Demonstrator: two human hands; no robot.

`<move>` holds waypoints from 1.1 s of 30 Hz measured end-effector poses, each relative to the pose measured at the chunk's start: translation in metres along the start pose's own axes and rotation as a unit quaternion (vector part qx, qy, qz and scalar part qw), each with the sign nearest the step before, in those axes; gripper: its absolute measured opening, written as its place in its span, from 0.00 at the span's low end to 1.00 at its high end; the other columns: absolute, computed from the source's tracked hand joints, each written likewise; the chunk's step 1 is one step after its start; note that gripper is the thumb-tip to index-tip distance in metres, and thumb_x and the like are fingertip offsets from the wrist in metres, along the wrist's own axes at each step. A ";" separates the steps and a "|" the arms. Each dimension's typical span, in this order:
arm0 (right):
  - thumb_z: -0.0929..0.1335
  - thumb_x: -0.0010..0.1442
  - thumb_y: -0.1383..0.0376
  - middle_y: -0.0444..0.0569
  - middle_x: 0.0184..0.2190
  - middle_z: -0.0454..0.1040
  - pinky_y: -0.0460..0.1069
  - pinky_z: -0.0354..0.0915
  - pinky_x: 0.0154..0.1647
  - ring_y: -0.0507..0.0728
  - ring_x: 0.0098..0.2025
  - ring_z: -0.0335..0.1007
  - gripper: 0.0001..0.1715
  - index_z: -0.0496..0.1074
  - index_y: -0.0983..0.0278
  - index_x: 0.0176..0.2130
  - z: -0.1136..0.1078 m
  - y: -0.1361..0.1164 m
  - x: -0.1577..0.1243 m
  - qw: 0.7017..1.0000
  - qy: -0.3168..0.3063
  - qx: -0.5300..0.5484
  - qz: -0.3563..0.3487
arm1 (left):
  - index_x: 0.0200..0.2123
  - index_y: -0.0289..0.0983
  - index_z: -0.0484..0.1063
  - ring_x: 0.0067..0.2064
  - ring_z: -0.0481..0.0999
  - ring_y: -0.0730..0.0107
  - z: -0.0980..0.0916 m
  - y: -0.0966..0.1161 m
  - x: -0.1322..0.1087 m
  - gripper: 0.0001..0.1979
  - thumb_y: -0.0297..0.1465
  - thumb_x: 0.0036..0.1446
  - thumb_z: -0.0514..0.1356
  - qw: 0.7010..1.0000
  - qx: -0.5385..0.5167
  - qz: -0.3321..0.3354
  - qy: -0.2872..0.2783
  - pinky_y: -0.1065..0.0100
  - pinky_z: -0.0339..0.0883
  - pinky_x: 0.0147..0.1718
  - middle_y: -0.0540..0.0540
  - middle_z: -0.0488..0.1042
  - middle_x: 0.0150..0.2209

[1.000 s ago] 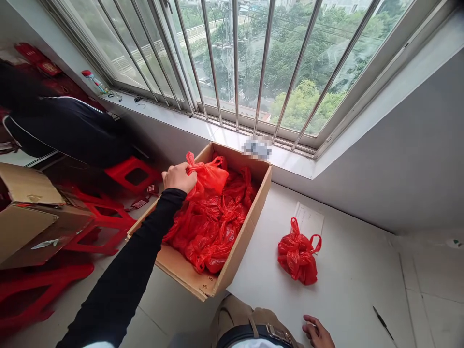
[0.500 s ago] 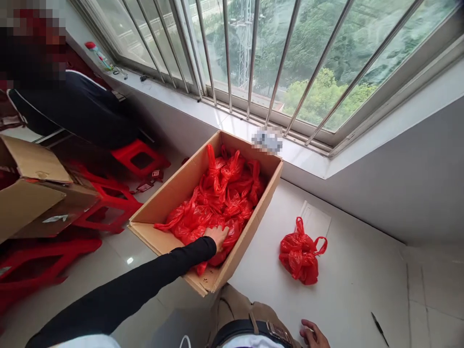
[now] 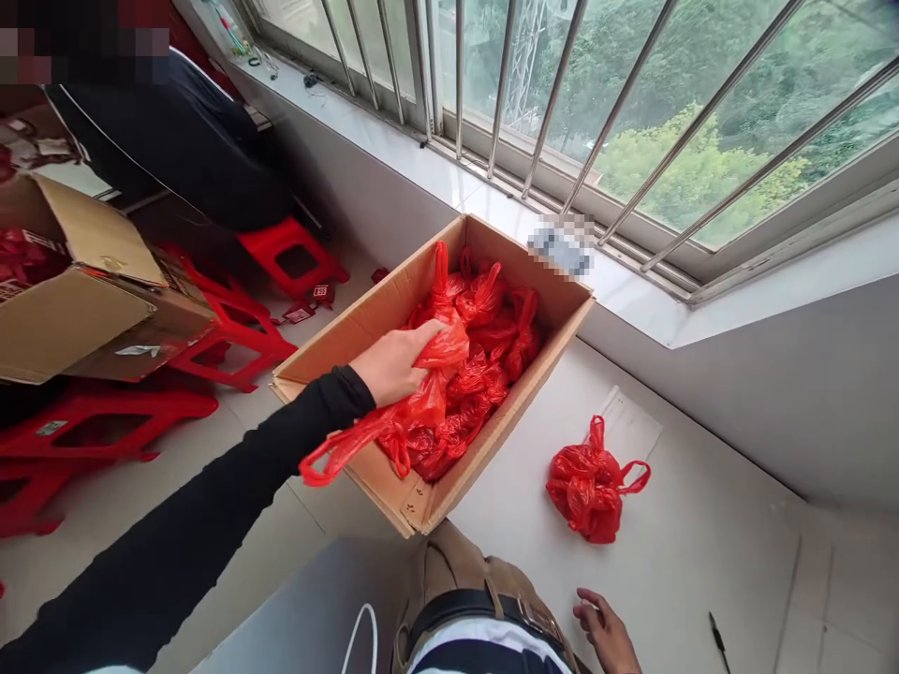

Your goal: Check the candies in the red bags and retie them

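My left hand [image 3: 400,360], in a black sleeve, is closed around a red plastic bag [image 3: 428,398], raised a little above the other bags. One of its loop handles hangs toward the box's near left corner. Several knotted red plastic bags [image 3: 484,374] fill the open cardboard box [image 3: 523,412]. Low in the view, beside the brown trousers, my right hand [image 3: 608,632] has its fingers loosely bent and apart, holding nothing. Beyond it, a single tied red plastic bag [image 3: 586,491] lies on the white surface.
A black pen [image 3: 718,637] lies at lower right. Red plastic stools [image 3: 291,257] and another open cardboard box [image 3: 84,309] stand at left. A person in dark clothing [image 3: 189,150] is at upper left. Behind the box runs a white sill [image 3: 365,140] under a barred window.
My left hand has closed on a red bag and raised it from the pile, moving up in the view. My right hand stays low, its fingers a little more extended. The camera view has shifted.
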State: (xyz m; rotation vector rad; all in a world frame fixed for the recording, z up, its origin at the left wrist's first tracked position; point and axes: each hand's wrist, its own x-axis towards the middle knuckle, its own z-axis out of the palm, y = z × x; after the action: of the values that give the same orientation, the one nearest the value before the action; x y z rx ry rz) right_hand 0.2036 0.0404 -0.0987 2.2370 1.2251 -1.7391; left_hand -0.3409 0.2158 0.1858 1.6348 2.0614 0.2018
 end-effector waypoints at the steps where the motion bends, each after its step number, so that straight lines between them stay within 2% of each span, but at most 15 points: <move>1: 0.66 0.44 0.38 0.53 0.33 0.82 0.53 0.72 0.43 0.64 0.41 0.79 0.35 0.76 0.60 0.41 -0.002 -0.003 -0.001 1.000 0.000 -0.009 0.001 | 0.63 0.48 0.61 0.45 0.78 0.57 0.015 0.000 0.000 0.31 0.27 0.55 0.56 0.999 0.030 0.013 -0.031 0.64 0.68 0.44 0.49 0.77 0.46; 3: 0.66 0.45 0.39 0.52 0.33 0.81 0.53 0.72 0.43 0.64 0.41 0.79 0.34 0.76 0.60 0.40 -0.004 -0.005 0.000 1.000 0.002 -0.022 0.002 | 0.67 0.50 0.55 0.44 0.79 0.52 0.052 -0.002 0.000 0.35 0.24 0.57 0.53 0.985 0.109 0.048 -0.125 0.59 0.69 0.42 0.43 0.74 0.51; 4: 0.66 0.45 0.39 0.52 0.33 0.81 0.53 0.72 0.43 0.64 0.40 0.79 0.34 0.76 0.60 0.40 -0.005 -0.004 0.001 1.000 0.005 -0.024 0.001 | 0.66 0.51 0.57 0.44 0.79 0.50 0.073 -0.004 0.000 0.33 0.23 0.59 0.51 0.968 0.151 0.061 -0.192 0.56 0.70 0.40 0.40 0.73 0.53; 6: 0.66 0.44 0.39 0.52 0.32 0.81 0.53 0.72 0.42 0.64 0.39 0.79 0.35 0.75 0.60 0.41 -0.005 0.000 0.003 1.000 0.011 -0.017 -0.002 | 0.55 0.49 0.73 0.43 0.80 0.51 0.113 -0.006 -0.003 0.22 0.26 0.61 0.53 0.951 0.164 0.071 -0.254 0.55 0.70 0.41 0.38 0.71 0.56; 8: 0.66 0.45 0.38 0.52 0.32 0.81 0.54 0.72 0.42 0.64 0.39 0.79 0.36 0.74 0.61 0.42 -0.003 0.006 0.006 1.000 0.018 -0.006 -0.005 | 0.46 0.41 0.78 0.46 0.78 0.52 0.147 -0.005 -0.006 0.13 0.32 0.60 0.59 0.941 0.169 0.065 -0.286 0.53 0.71 0.44 0.36 0.70 0.56; 11: 0.64 0.47 0.39 0.53 0.33 0.81 0.54 0.71 0.43 0.63 0.40 0.79 0.37 0.72 0.62 0.44 0.000 0.014 0.008 1.000 0.028 -0.002 -0.009 | 0.48 0.34 0.74 0.52 0.73 0.54 0.179 -0.002 -0.005 0.19 0.41 0.59 0.63 0.937 0.185 0.045 -0.294 0.49 0.69 0.50 0.36 0.70 0.56; 13: 0.63 0.48 0.38 0.52 0.34 0.81 0.53 0.71 0.43 0.62 0.40 0.79 0.37 0.72 0.62 0.44 0.002 0.017 0.009 1.000 0.027 -0.001 -0.009 | 0.50 0.34 0.72 0.53 0.72 0.56 0.189 -0.001 0.001 0.19 0.40 0.60 0.62 0.937 0.189 0.032 -0.293 0.50 0.70 0.50 0.38 0.71 0.55; 15: 0.64 0.47 0.38 0.52 0.33 0.81 0.52 0.71 0.43 0.62 0.39 0.79 0.38 0.72 0.63 0.44 0.003 0.019 0.010 1.000 0.019 0.000 -0.004 | 0.50 0.34 0.71 0.51 0.74 0.58 0.189 -0.004 0.010 0.18 0.38 0.61 0.62 0.939 0.181 0.024 -0.292 0.53 0.71 0.48 0.39 0.72 0.53; 17: 0.65 0.45 0.38 0.53 0.33 0.82 0.52 0.71 0.43 0.62 0.39 0.79 0.39 0.72 0.63 0.44 0.004 0.021 0.011 1.000 0.008 0.003 0.002 | 0.50 0.34 0.71 0.49 0.75 0.60 0.180 -0.012 0.019 0.18 0.39 0.62 0.61 0.944 0.167 0.018 -0.283 0.53 0.71 0.47 0.40 0.73 0.50; 19: 0.65 0.45 0.38 0.53 0.34 0.82 0.51 0.71 0.43 0.62 0.41 0.79 0.40 0.72 0.63 0.45 0.003 0.024 0.011 1.000 0.003 0.009 0.006 | 0.48 0.35 0.73 0.47 0.76 0.60 0.162 -0.024 0.026 0.17 0.39 0.60 0.62 0.952 0.150 0.015 -0.265 0.53 0.71 0.47 0.41 0.75 0.48; 23: 0.64 0.44 0.38 0.53 0.33 0.82 0.51 0.71 0.41 0.63 0.42 0.79 0.39 0.72 0.63 0.43 0.003 0.030 0.008 1.000 0.000 0.011 0.014 | 0.35 0.40 0.77 0.45 0.76 0.54 0.120 -0.050 0.030 0.08 0.36 0.51 0.64 0.966 0.122 -0.008 -0.226 0.55 0.69 0.46 0.41 0.77 0.43; 26: 0.66 0.43 0.38 0.52 0.30 0.81 0.52 0.72 0.40 0.63 0.39 0.79 0.36 0.73 0.61 0.41 0.001 0.030 0.005 1.000 -0.002 0.001 0.017 | 0.32 0.41 0.76 0.46 0.76 0.50 0.102 -0.057 0.026 0.08 0.37 0.48 0.63 0.971 0.107 -0.012 -0.212 0.56 0.67 0.46 0.41 0.77 0.41; 29: 0.66 0.43 0.38 0.51 0.29 0.81 0.53 0.72 0.39 0.63 0.38 0.79 0.35 0.74 0.60 0.40 -0.001 0.028 0.003 1.000 0.003 -0.008 0.013 | 0.33 0.42 0.75 0.47 0.76 0.49 0.101 -0.049 0.022 0.08 0.34 0.47 0.63 0.970 0.098 0.014 -0.221 0.57 0.67 0.45 0.41 0.77 0.42; 33: 0.63 0.48 0.40 0.51 0.32 0.81 0.52 0.71 0.42 0.63 0.40 0.79 0.34 0.73 0.61 0.43 0.000 0.024 0.005 1.000 0.020 -0.012 0.002 | 0.36 0.42 0.74 0.47 0.76 0.51 0.125 -0.028 0.012 0.09 0.30 0.48 0.61 0.962 0.090 0.056 -0.250 0.58 0.69 0.44 0.41 0.77 0.43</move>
State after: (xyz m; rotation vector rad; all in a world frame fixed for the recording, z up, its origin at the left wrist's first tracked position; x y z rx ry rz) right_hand 0.2186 0.0265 -0.1130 2.2694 1.2420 -1.6789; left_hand -0.3087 0.1967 0.0628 1.6945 1.6391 -0.3417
